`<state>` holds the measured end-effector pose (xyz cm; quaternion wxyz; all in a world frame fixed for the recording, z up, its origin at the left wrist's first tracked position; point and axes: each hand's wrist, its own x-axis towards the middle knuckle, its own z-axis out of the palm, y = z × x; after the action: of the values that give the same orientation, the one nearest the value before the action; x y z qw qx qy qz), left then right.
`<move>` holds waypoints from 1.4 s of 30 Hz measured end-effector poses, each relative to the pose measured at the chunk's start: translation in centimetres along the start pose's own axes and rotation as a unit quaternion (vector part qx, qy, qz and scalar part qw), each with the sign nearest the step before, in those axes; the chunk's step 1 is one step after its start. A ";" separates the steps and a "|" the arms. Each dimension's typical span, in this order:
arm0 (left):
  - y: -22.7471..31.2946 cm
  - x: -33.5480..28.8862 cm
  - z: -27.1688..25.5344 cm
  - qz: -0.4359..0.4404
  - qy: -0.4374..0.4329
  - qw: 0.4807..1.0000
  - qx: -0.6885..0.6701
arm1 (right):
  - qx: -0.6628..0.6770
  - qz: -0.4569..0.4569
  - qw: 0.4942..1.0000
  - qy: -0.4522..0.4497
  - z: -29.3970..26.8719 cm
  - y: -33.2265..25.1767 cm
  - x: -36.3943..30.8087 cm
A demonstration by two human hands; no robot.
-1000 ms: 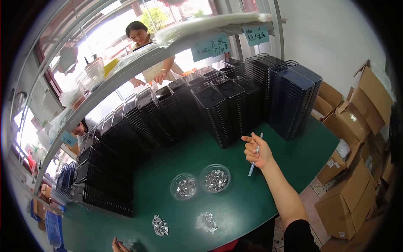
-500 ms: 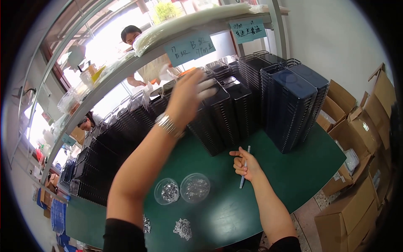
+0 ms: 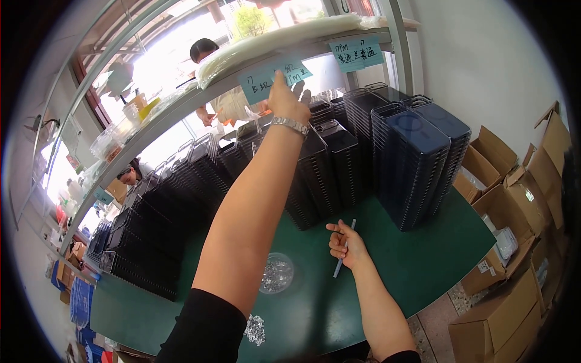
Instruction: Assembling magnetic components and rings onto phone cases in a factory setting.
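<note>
My left hand (image 3: 289, 101) is raised over the stacks of black phone cases (image 3: 315, 166), in front of a blue paper label (image 3: 275, 81) on the shelf edge. Its fingers are stretched apart, some with pale tips, and I see nothing held in it. My right hand (image 3: 348, 247) rests low over the green table (image 3: 417, 278), fingers curled round a slim grey-blue pen-like stick (image 3: 337, 269). To the left of that hand sits a clear round dish (image 3: 278, 273) of small silvery pieces, partly hidden by my left forearm. A loose pile of silvery pieces (image 3: 255, 330) lies nearer to me.
Dark blue phone cases (image 3: 417, 145) stand in tall stacks at the right. More black stacks (image 3: 145, 236) curve along the left. A metal shelf (image 3: 236, 81) crosses above, carrying plastic film. Open cardboard boxes (image 3: 502, 218) line the right side. Two people (image 3: 204, 49) are beyond the shelf.
My left hand has risen to the label, its forearm now covering one of the two dishes. My right hand, with the stick, has shifted slightly left. The view has shifted a little.
</note>
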<state>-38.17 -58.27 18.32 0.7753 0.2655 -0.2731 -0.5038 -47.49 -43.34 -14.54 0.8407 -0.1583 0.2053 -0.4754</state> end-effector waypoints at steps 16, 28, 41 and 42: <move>0.5 -4.3 -0.2 0.149 0.031 0.984 0.093 | -0.027 0.006 1.000 -0.014 -0.1 -0.4 0.2; 34.0 -25.8 -29.9 0.256 -0.064 0.880 0.395 | -0.113 0.027 0.989 -0.094 -1.7 -1.1 -0.4; 69.1 -19.6 -63.9 0.342 0.256 0.833 0.351 | -0.511 -0.291 0.799 0.123 29.1 1.6 -10.2; 70.1 -18.0 -64.8 0.331 0.247 0.852 0.321 | -0.563 -0.286 0.770 0.089 31.2 1.9 -9.7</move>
<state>44.98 -8.10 17.66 0.8098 0.5091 -0.2911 -0.0197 -35.13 -31.79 13.49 0.4041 -0.6113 0.4553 -0.5058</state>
